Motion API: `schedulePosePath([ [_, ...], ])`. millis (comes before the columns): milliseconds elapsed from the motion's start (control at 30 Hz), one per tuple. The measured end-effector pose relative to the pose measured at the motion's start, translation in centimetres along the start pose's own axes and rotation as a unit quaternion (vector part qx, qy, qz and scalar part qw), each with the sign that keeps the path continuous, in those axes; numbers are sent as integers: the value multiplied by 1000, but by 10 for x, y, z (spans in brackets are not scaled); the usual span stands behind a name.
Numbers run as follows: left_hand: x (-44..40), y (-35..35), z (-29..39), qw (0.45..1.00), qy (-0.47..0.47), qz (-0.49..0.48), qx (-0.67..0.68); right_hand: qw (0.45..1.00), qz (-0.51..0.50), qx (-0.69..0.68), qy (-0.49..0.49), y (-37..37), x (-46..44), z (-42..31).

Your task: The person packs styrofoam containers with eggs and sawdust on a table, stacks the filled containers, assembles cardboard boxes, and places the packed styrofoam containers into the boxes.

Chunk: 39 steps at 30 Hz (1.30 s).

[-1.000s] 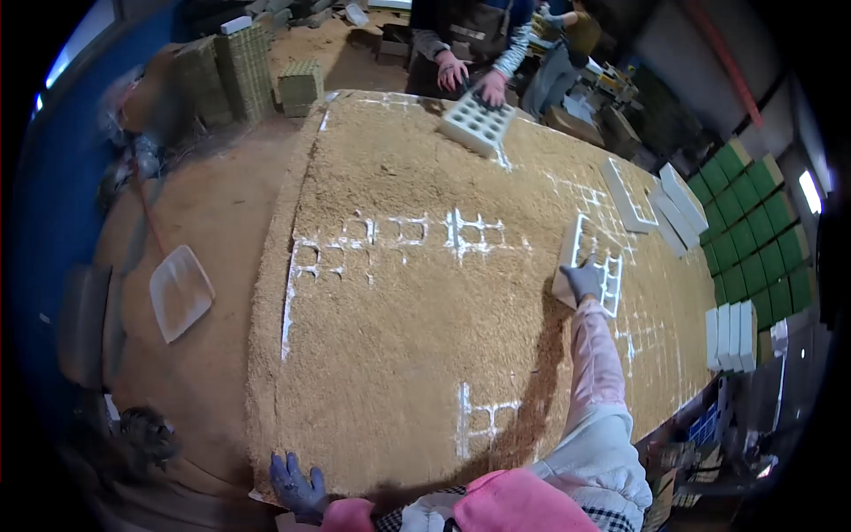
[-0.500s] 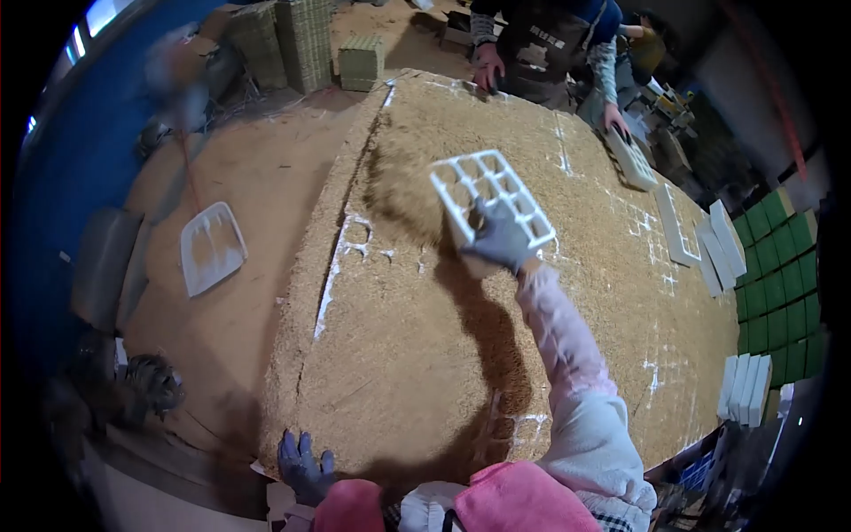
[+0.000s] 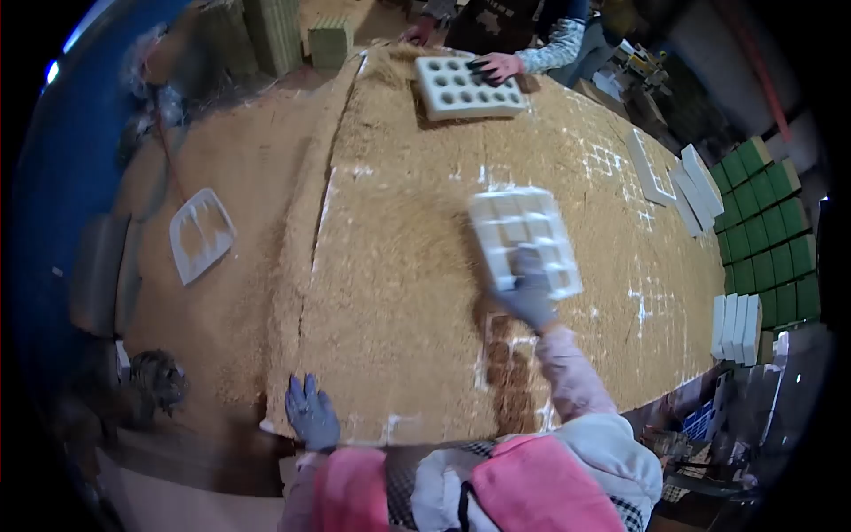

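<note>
My right hand (image 3: pixel 532 293), in a grey glove, grips a white foam tray (image 3: pixel 525 232) divided into square cells; both are blurred by motion. The tray is over the brown, crumbly material (image 3: pixel 399 310) that covers the large table. White grid lines show through this layer in several places. My left hand (image 3: pixel 311 415), also gloved, lies with fingers spread on the table's near left corner and holds nothing.
Across the table a co-worker's gloved hand (image 3: pixel 496 67) rests on another white tray (image 3: pixel 470 93) with round holes. White trays (image 3: pixel 650 168) lie at the right, beside stacked green blocks (image 3: pixel 762 230). A white dustpan (image 3: pixel 202 238) is on the floor at left.
The tray in my right hand was swept left from the right side and now sits nearer the middle. The co-worker's holed tray is back at the far edge. My left hand stays at the corner.
</note>
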<state>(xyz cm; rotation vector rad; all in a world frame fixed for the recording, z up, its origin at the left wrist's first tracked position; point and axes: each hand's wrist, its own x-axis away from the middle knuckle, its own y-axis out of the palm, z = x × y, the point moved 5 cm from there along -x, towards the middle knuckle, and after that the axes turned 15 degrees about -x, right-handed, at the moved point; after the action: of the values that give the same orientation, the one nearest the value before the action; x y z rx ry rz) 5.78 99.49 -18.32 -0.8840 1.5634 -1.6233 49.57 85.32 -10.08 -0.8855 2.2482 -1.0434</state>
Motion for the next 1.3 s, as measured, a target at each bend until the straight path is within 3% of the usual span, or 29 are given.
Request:
schedulePosePath([
  [33, -2, -3, 3, 1000, 6, 16, 4, 991, 47, 10, 123, -32, 26, 45],
  [100, -3, -2, 1, 999, 14, 32, 5, 953, 78, 25, 293, -77, 51, 42],
  [167, -5, 2, 0, 998, -1, 53, 44, 950, 54, -84, 295, -38, 52, 47],
  [233, -5, -1, 0, 997, -5, 36, 73, 990, -21, 25, 138, 24, 41, -35],
  [267, -5, 4, -5, 987, -42, 38, 152, 990, -102, 45, 81, 60, 42, -83],
  [300, -6, 7, -10, 970, -76, 37, 228, 997, -52, 49, -21, 90, 50, -136],
  [333, -8, 9, -17, 933, -128, 35, 334, 979, -189, -59, 40, 107, 59, -185],
  [367, -11, 11, -26, 903, -154, 48, 399, 971, -231, -63, -11, 142, 79, -216],
  [400, -11, 14, -39, 888, -159, 58, 428, 967, -234, -48, -88, 151, 100, -253],
  [467, -16, 17, -71, 950, -73, 40, 301, 947, -256, -83, -176, 175, 153, -287],
  [500, -15, 27, -88, 935, -68, -14, 346, 937, -246, -100, -227, 172, 175, -300],
  [533, -7, 57, -111, 769, -153, -8, 620, 937, -226, -136, -231, 165, 189, -296],
  [567, 5, 93, -136, 518, -225, -7, 825, 935, -205, -171, -234, 154, 199, -288],
  [600, 7, 99, -142, 517, -216, -19, 828, 933, -208, -178, -234, 138, 202, -272],
  [667, -6, 88, -144, 666, -173, 115, 716, 953, -255, -109, -126, 107, 204, -218],
  [700, -15, 81, -128, 662, -158, 104, 725, 974, -198, -68, -84, 77, 202, -188],
  [733, -20, 66, -102, 810, -87, 2, 579, 976, -211, -34, 29, 44, 194, -153],
  [767, -18, 53, -79, 913, -11, -91, 397, 976, -194, 38, 94, 17, 187, -110],
  [800, -17, 32, -63, 944, 27, -41, 327, 975, -146, 78, 148, -14, 185, -68],
  [833, -22, 38, -63, 942, 36, -38, 330, 971, -76, 141, 176, -46, 186, -25],
  [900, -35, 55, -86, 955, -13, 2, 298, 966, -2, 107, 237, -121, 190, 1],
  [967, -30, 38, -104, 856, -209, 8, 472, 959, 87, -174, 204, -167, 197, 22],
  [1000, -34, 54, -127, 860, -210, 46, 463, 969, 102, -185, 129, -189, 190, 25],
  [1067, -41, 59, -140, 865, -204, 86, 450, 823, 93, -532, 174, -214, 171, 26],
  [1100, -42, 43, -132, 898, -186, 84, 390, 724, 90, -663, 172, -214, 161, 32],
  [1167, -45, 18, -90, 927, -159, 86, 329, 655, 54, -695, 292, -167, 129, 72],
  [1233, -42, -8, -6, 883, -146, 33, 445, 755, -82, -609, 230, -150, 108, 2],
  [1267, -45, -18, 37, 924, -70, 75, 369, 819, -192, -508, 185, -128, 90, -18],
  [1300, -42, -26, 84, 951, 1, 114, 287, 821, -224, -511, 119, -129, 87, -57],
])
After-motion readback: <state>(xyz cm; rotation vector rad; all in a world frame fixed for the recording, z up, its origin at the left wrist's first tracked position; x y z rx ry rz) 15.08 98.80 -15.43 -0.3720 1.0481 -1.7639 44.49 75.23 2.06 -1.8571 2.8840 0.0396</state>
